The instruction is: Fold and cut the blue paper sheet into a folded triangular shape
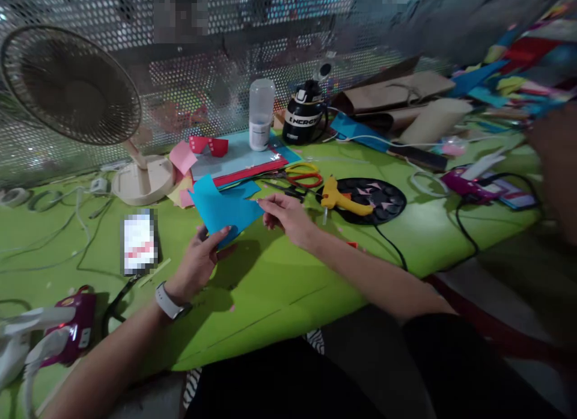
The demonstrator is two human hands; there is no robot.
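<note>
A piece of blue paper (pixel 225 210), with a flap standing up at its upper left, is held above the green table. My left hand (pixel 205 253) grips its lower edge, thumb on top and fingers underneath. At the sheet's right corner, my right hand (pixel 286 214) is closed in a pinch on the edge of the paper. A yellow glue gun (pixel 345 199) lies just right of that hand, resting partly on a round black mat (pixel 387 198) with small pink scraps. Scissors with yellow and orange handles (pixel 306 177) lie beyond the right hand.
A fan (pixel 74 88) stands at the back left, near a phone (pixel 139 241). Purple power strips (pixel 76 326) with cables sit left and right. A clear bottle (pixel 261 115) and a black jug (pixel 304 115) stand against the mesh wall. Paper scraps pile at right.
</note>
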